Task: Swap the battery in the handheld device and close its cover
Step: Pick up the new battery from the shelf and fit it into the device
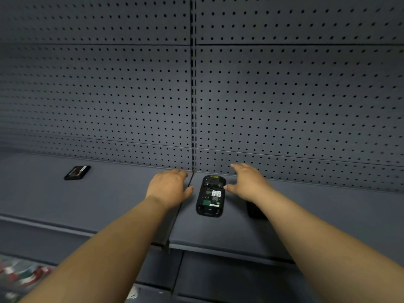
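Near shelf (218,232) back edge | handheld device (210,196) between both empty, open hands, left hand (169,188), right hand (248,182) | long axis front-to-back, right slightly nearer.

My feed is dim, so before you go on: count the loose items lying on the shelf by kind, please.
Handheld device, back open, compartment showing: 1
Flat black pack far left, likely a battery: 1
Dark flat piece partly hidden under the right forearm, kind unclear: 1
Total: 3
Left hand and right hand flank the device, holding nothing.
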`<control>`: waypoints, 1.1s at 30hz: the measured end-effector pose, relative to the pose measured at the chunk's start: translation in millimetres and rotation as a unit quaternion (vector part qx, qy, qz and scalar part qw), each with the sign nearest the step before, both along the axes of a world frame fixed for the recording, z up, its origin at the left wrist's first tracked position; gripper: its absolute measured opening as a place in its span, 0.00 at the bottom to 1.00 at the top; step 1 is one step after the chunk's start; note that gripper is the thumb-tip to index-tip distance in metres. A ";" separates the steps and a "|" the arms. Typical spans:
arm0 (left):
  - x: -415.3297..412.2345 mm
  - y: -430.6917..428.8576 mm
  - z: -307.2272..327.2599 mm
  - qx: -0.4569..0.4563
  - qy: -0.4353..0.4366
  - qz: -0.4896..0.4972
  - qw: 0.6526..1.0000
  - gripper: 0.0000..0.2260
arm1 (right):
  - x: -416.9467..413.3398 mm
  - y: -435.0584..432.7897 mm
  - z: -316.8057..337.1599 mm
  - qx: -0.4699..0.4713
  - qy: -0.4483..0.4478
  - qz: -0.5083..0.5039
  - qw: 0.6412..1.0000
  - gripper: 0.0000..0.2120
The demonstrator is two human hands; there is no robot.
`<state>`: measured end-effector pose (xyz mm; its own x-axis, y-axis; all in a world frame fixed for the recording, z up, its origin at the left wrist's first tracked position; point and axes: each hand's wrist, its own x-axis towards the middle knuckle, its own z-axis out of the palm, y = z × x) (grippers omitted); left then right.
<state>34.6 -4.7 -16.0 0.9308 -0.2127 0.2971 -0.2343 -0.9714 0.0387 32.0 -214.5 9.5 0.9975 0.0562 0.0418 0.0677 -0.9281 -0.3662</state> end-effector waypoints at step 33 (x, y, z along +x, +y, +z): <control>91.8 297.5 -3.6 0.012 0.031 -0.025 0.999 0.23 | 85.5 296.7 -6.7 -0.024 0.020 -0.015 0.999 0.39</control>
